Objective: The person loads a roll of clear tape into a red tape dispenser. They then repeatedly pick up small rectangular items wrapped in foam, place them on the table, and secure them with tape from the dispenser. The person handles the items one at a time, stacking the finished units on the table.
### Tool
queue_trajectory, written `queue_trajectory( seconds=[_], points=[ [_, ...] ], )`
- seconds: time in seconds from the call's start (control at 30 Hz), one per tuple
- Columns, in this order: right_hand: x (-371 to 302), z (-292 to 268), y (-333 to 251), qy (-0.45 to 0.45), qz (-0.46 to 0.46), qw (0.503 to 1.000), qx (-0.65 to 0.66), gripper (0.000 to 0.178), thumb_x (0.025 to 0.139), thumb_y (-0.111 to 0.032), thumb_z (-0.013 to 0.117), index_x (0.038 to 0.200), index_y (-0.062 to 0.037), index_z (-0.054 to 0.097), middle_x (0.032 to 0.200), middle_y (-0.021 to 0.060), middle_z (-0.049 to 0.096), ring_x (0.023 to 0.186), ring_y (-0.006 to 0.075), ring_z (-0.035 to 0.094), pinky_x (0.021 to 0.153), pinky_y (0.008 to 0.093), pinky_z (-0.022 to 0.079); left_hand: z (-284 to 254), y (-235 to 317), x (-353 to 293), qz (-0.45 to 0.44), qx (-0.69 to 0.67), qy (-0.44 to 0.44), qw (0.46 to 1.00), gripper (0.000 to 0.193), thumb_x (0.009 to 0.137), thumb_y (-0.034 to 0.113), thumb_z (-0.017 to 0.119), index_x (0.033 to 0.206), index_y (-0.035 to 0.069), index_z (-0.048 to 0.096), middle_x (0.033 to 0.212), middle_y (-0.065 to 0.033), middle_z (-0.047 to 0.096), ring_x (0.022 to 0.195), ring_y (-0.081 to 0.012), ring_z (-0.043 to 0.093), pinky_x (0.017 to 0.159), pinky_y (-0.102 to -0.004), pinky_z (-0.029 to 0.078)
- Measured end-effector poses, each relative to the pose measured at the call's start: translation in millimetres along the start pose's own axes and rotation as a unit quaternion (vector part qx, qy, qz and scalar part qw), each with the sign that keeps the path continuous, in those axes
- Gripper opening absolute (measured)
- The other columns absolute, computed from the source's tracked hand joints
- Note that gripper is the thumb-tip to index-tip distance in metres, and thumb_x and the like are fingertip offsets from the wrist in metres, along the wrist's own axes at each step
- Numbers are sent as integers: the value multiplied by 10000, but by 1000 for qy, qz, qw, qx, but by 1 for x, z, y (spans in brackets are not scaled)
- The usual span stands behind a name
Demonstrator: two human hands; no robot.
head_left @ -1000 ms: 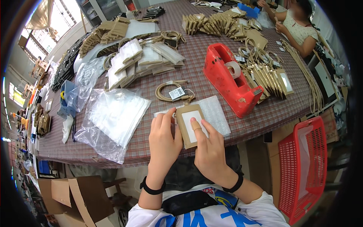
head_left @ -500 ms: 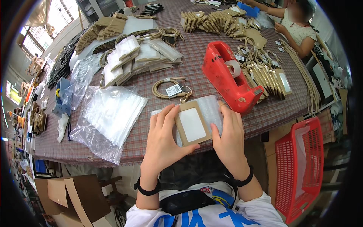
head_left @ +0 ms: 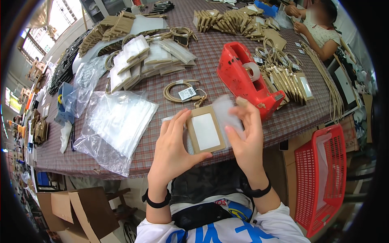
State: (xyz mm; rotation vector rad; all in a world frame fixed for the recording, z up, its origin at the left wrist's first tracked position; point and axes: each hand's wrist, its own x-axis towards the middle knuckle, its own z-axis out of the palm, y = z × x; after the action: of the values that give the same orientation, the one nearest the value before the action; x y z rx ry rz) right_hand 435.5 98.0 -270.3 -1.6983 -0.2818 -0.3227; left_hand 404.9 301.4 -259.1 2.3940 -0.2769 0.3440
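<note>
- Badge holder (head_left: pixel 205 130), tan with a white window, is lying at the near side of the table (head_left: pixel 210 58), overlapping a translucent sheet (head_left: pixel 223 114).
- We are holding it with our left hand (head_left: pixel 170 148), the fingers resting along its left edge and the thumb spreading wide along its near edge.
- Our right hand (head_left: pixel 248 139) is standing at the sheet's right edge, thumb and fingers curving apart; blur is hiding the contact, so we cannot tell whether they are gripping it.
- On the holder's far side, a tan cord (head_left: pixel 173 98) is lying coiled with a white tag (head_left: pixel 187 93).
- Farther right, a red tape dispenser (head_left: pixel 233 67) is standing near our right hand.
- Clear plastic bags (head_left: pixel 119 121) are lying to our left.
</note>
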Motion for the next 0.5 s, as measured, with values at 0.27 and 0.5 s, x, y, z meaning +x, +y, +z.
queue_trajectory(
  seconds=[0.27,0.5],
  points=[
    [-3,-3,-1,-8,79,997,-6,793,898,92,694,1613,-11,366,977,159,787,1033,230,768,1002,359,542,-1,-1,0,1,-8,1,1000,1188,508,295,1056,1522,10,508,1442,-152,625,1160,-328,614,1019,-431,546],
    [-12,-13,-6,-60,94,990,85,634,998,4,639,1567,74,370,1071,190,792,1062,228,747,996,382,555,-5,-1,0,-4,-33,-10,999,1152,511,274,1053,1506,19,530,1443,-147,626,1132,-322,614,994,-427,550]
  ],
)
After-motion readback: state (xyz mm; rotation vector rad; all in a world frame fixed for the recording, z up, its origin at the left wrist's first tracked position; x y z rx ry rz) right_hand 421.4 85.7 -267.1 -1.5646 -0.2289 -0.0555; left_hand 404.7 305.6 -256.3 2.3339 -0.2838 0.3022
